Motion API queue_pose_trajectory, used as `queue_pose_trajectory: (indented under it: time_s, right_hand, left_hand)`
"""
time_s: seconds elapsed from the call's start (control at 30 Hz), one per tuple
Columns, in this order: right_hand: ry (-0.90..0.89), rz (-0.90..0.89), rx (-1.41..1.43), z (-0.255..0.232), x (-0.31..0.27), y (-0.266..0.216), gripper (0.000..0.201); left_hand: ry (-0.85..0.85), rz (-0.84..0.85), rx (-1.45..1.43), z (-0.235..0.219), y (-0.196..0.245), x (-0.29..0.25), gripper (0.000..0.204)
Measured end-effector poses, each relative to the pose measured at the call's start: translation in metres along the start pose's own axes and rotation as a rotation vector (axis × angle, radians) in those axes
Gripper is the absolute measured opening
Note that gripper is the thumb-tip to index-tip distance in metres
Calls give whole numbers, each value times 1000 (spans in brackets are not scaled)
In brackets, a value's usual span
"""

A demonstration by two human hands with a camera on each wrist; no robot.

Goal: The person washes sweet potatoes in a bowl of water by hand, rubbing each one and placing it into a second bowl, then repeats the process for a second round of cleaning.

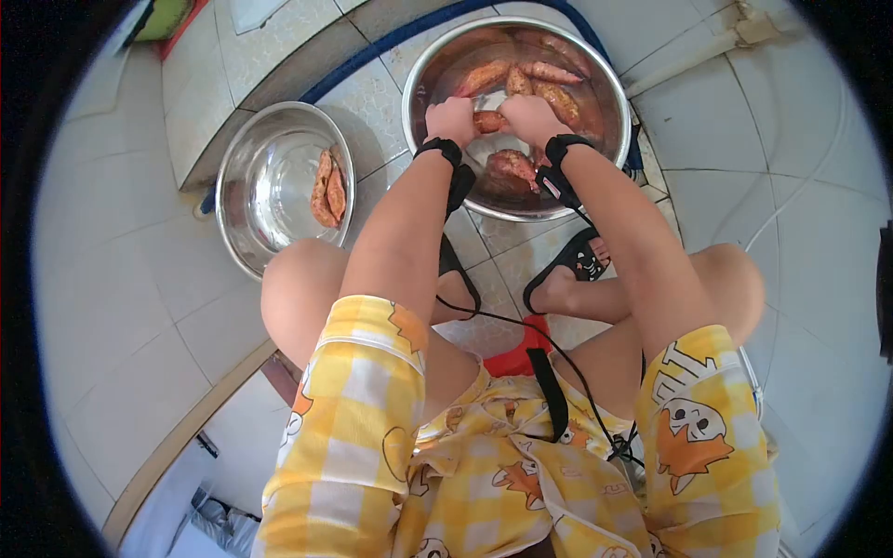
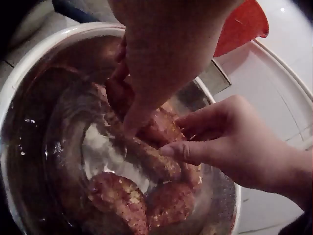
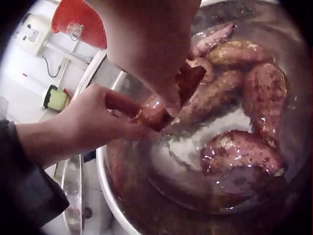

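Both hands hold one sweet potato (image 1: pixel 487 122) over the large metal basin (image 1: pixel 414 88) of water. My left hand (image 1: pixel 451 121) grips one end, and my right hand (image 1: pixel 532 121) grips the other. In the right wrist view, the left hand's (image 3: pixel 93 120) thumb and fingers pinch the reddish sweet potato (image 3: pixel 151 113), while the right hand (image 3: pixel 146 44) covers part of it. Several other sweet potatoes lie in the water around the hands, including a reddish one (image 1: pixel 512 167) nearer the body and a yellowish-brown one (image 1: pixel 558 104) beyond the right hand.
A smaller metal basin (image 1: pixel 244 149) stands on the tiled floor to the left, with two sweet potatoes (image 1: pixel 327 191) inside. A tiled ledge (image 1: pixel 251 56) runs behind it. A black cable (image 1: pixel 521 321) hangs between the knees. A red container (image 3: pixel 80 24) shows in the right wrist view.
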State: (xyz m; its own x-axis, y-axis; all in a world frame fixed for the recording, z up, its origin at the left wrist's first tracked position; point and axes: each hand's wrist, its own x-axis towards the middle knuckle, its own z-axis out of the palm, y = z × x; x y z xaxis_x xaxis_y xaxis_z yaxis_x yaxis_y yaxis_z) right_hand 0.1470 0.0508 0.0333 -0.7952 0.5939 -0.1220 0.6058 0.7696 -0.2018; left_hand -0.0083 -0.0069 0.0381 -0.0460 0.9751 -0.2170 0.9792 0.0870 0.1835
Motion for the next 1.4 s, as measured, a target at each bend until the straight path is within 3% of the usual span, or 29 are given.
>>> queue_pose_trajectory:
  time_s: [0.1, 0.23, 0.47, 0.57, 0.67, 0.87, 0.97, 1.13, 1.27, 1.37, 1.4]
  right_hand:
    - [69, 39, -37, -3, 3, -2, 19]
    - [2, 15, 49, -13, -2, -3, 21]
    - [-126, 71, 42, -2, -7, -2, 18]
    - [-57, 30, 29, 51, -2, 11, 13]
    - [-158, 82, 89, 52, -6, 10, 11]
    - [-125, 134, 132, 86, -9, 20, 11]
    - [-142, 135, 136, 79, -12, 14, 11]
    - [-135, 128, 114, 60, -14, 7, 12]
    - [-16, 89, 45, 47, -10, 6, 12]
    - [-28, 94, 36, 10, -15, -5, 12]
    - [-25, 91, -1, 4, -15, -6, 11]
  left_hand:
    - [-10, 16, 16, -18, 2, -1, 37]
    - [-59, 11, 33, -26, 5, -3, 41]
    - [-170, -31, -67, 13, 6, 2, 43]
    - [-170, -58, -81, 40, 7, 7, 39]
    - [-232, -47, -68, 47, 11, 7, 31]
    - [-204, -81, -103, 71, 14, 13, 19]
    - [-175, -53, -110, 79, 9, 9, 17]
    - [-140, -49, -75, 58, 13, 4, 17]
    - [-70, -98, -34, 34, 15, -1, 19]
    - [-67, -17, 31, 5, 19, -9, 28]
    - [-66, -74, -29, -2, 22, -9, 38]
